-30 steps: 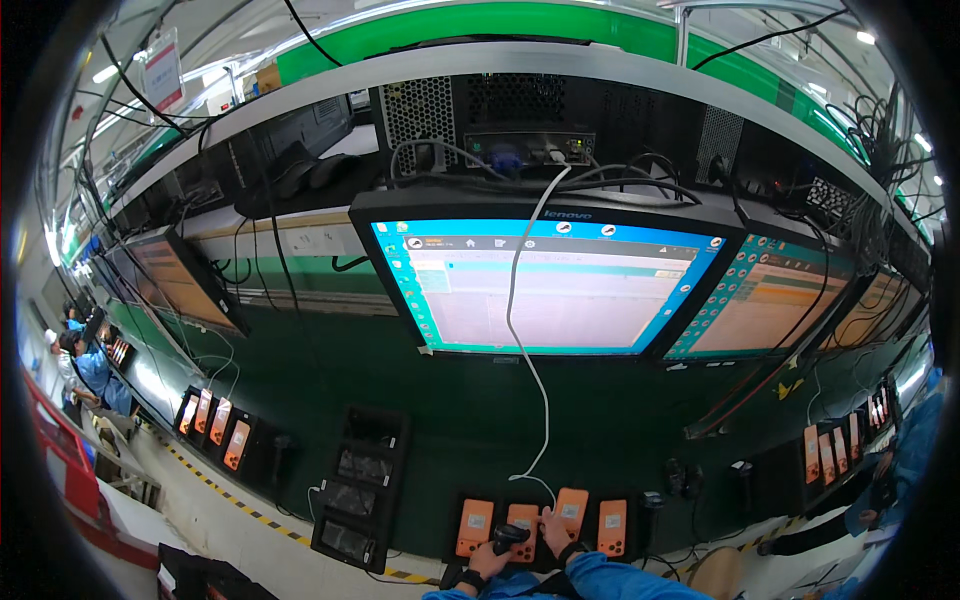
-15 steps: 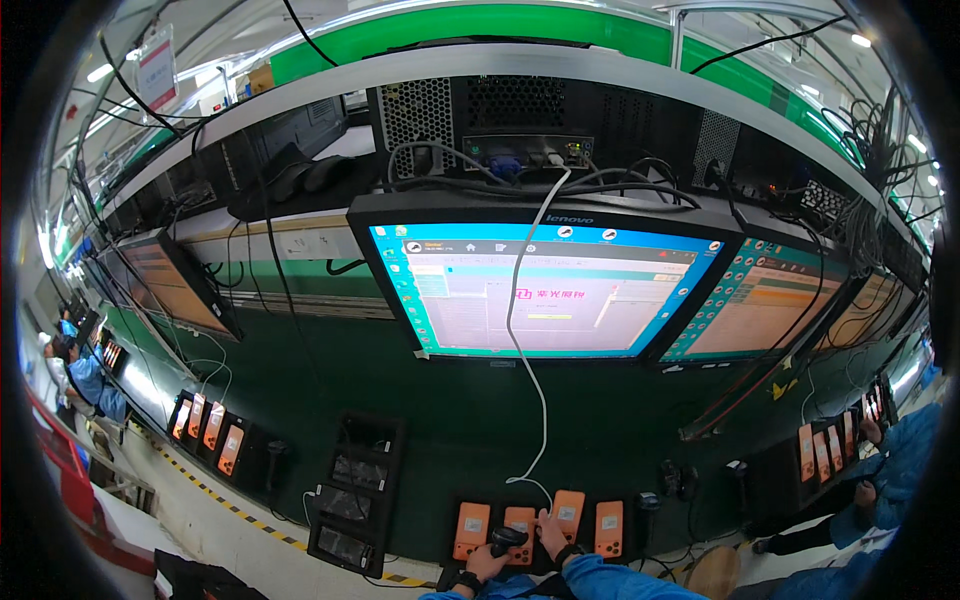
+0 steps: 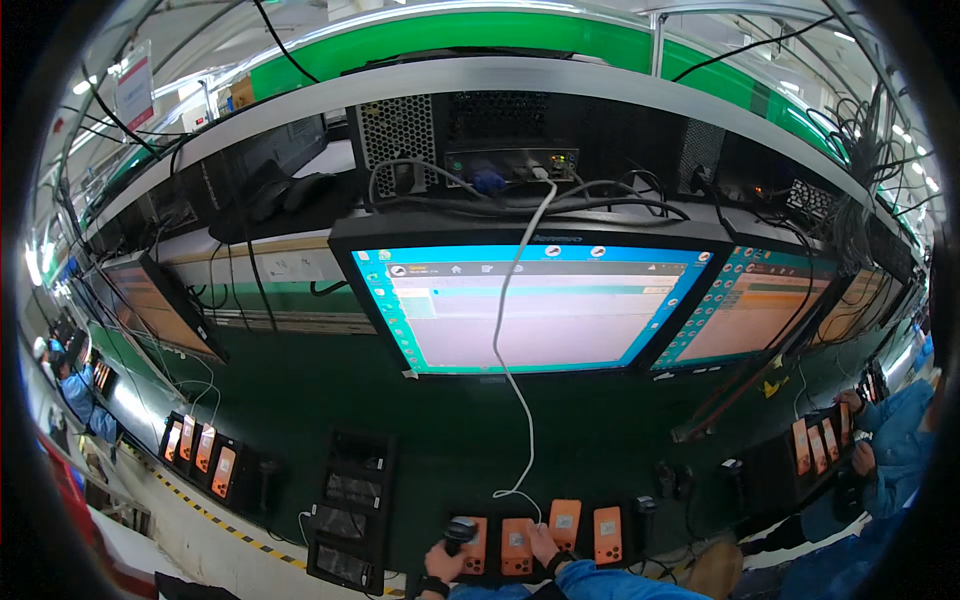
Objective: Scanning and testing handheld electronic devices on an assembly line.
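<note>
My left hand point(image 3: 443, 562) is wrapped round a black handheld barcode scanner point(image 3: 461, 531). The scanner's head hangs over the leftmost orange phone point(image 3: 477, 556) and hides part of it. Between the second orange phone point(image 3: 515, 540) and the third orange phone point(image 3: 565, 522), my right hand point(image 3: 543, 545) is closed at the lower end of a white cable point(image 3: 528, 440). Its fingers cover the cable's tip, so any plug is hidden. A fourth orange phone point(image 3: 607, 533) lies farther right. The phones lie face down, camera bumps toward me.
A lit monitor point(image 3: 530, 310) stands behind, the white cable hanging in front of it. Left of the phones lies a black tray point(image 3: 350, 500) with several compartments. Another scanner point(image 3: 645, 515) stands at the right. A co-worker in a blue sleeve point(image 3: 900, 430) works beside more orange phones point(image 3: 815, 447).
My left hand has carried the scanner leftward, from the second phone to the leftmost one. The monitor's page has changed to a mostly blank one. My right hand stays at the cable end.
</note>
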`<state>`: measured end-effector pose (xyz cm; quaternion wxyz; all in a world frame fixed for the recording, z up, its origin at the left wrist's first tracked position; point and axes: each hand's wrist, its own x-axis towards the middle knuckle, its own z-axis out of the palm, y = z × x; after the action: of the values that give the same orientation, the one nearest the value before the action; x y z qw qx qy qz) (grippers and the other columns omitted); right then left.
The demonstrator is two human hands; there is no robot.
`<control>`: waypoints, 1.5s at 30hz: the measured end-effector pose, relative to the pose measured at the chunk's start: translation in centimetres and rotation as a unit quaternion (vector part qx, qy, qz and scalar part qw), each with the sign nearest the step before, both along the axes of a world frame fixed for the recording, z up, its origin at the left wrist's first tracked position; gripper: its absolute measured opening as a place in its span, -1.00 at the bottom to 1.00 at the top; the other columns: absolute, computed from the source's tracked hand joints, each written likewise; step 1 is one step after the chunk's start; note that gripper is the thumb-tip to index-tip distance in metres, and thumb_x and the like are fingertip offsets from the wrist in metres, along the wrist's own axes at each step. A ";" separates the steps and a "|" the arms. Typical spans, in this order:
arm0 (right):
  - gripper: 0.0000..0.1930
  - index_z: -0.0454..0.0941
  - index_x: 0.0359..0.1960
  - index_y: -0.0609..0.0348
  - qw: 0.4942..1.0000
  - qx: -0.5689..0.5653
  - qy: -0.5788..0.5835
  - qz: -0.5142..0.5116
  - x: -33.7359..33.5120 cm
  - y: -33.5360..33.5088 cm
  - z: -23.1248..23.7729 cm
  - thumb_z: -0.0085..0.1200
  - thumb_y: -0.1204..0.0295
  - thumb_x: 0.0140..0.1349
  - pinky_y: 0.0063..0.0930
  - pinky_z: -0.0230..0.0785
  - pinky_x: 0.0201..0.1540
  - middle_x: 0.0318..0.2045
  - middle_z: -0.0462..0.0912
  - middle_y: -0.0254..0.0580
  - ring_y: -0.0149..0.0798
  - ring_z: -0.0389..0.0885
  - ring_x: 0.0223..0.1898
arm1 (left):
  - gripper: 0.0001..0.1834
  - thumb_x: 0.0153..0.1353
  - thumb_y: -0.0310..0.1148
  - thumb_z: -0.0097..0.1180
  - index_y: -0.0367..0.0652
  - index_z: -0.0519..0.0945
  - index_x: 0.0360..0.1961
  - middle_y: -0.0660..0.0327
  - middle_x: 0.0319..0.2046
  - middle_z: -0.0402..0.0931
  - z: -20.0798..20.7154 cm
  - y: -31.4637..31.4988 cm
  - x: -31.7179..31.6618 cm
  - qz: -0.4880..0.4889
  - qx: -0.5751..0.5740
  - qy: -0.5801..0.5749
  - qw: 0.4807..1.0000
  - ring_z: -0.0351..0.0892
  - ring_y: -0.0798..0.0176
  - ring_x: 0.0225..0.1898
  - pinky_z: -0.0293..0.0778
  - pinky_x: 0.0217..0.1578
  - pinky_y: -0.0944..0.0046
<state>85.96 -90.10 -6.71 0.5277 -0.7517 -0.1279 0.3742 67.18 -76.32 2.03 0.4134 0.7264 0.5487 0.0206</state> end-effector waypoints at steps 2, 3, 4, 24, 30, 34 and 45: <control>-0.49 0.35 -0.37 0.30 0.999 -0.015 0.007 0.044 0.3 0.4 0.4 -0.21 -0.02 0.28 -0.34 0.31 -0.18 -0.34 0.42 -0.14 -0.29 0.40 -0.28 | -0.49 -0.20 -0.15 0.24 -0.25 0.53 -0.21 -0.12 -0.32 0.55 -1.3 2.4 -1.0 0.055 0.054 -0.010 0.997 0.53 -0.13 -0.19 0.44 -0.14 0.02; -0.48 0.35 -0.39 0.31 0.996 -0.032 0.017 0.084 0.4 0.5 0.7 -0.14 -0.04 0.24 -0.30 0.32 -0.18 -0.34 0.43 -0.08 -0.21 0.43 -0.28 | -0.47 -0.16 -0.21 0.21 -0.32 0.49 -0.16 -0.14 -0.27 0.53 -3.3 3.5 -1.7 0.052 0.090 0.015 0.994 0.50 -0.16 -0.15 0.42 -0.11 -0.01; -0.48 0.35 -0.39 0.31 0.995 -0.033 0.013 0.089 -0.1 0.7 1.7 -0.14 -0.04 0.24 -0.30 0.32 -0.18 -0.34 0.43 -0.08 -0.21 0.43 -0.28 | -0.47 -0.16 -0.21 0.21 -0.32 0.49 -0.16 -0.14 -0.27 0.53 -4.4 4.4 -2.3 0.057 0.089 0.012 0.994 0.50 -0.16 -0.15 0.42 -0.11 -0.01; -0.86 0.33 -0.42 0.05 0.992 -0.008 0.120 -0.032 1.6 -3.0 4.4 -0.05 0.33 0.24 -0.50 0.34 -0.35 -0.50 0.37 -0.39 -0.46 0.38 -0.46 | -0.49 0.07 -0.26 0.15 -0.31 0.38 0.01 -0.07 -0.18 0.51 -2.8 -4.3 6.4 -0.157 -0.074 -0.236 0.956 0.51 0.00 -0.11 0.42 -0.11 0.14; -0.76 0.50 -0.35 0.17 0.996 0.067 0.028 0.052 0.9 -3.1 9.8 -0.10 0.27 0.28 -0.56 0.30 -0.36 -0.44 0.50 -0.34 -0.43 0.44 -0.40 | -0.73 0.15 -0.43 0.01 -0.16 0.45 -0.10 0.01 -0.34 0.56 -2.3 -5.2 4.8 -0.180 -0.074 -0.251 0.948 0.59 0.04 -0.28 0.47 -0.28 0.15; -0.78 0.56 -0.29 0.21 0.990 0.052 -0.032 0.125 0.9 -2.9 11.6 -0.05 0.32 0.25 -0.51 0.35 -0.28 -0.35 0.58 -0.27 -0.37 0.51 -0.33 | -0.79 0.18 -0.46 0.00 -0.20 0.45 -0.14 0.04 -0.32 0.56 -1.6 -5.9 4.4 -0.162 -0.090 -0.272 0.944 0.59 0.12 -0.23 0.46 -0.28 0.23; -0.84 0.58 -0.29 0.17 0.915 0.027 -0.281 0.288 0.9 -1.0 14.6 0.06 0.41 0.12 -0.41 0.43 -0.24 -0.34 0.61 -0.15 -0.16 0.59 -0.28 | -0.80 0.19 -0.41 -0.01 -0.13 0.47 -0.14 0.06 -0.35 0.57 -0.2 -5.8 4.1 -0.156 -0.093 -0.278 0.943 0.59 0.09 -0.30 0.47 -0.29 0.22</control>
<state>86.84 -91.09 7.88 0.3596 -0.7420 -0.4916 0.2800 71.27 -82.16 1.86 0.6127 0.7271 0.2910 0.1056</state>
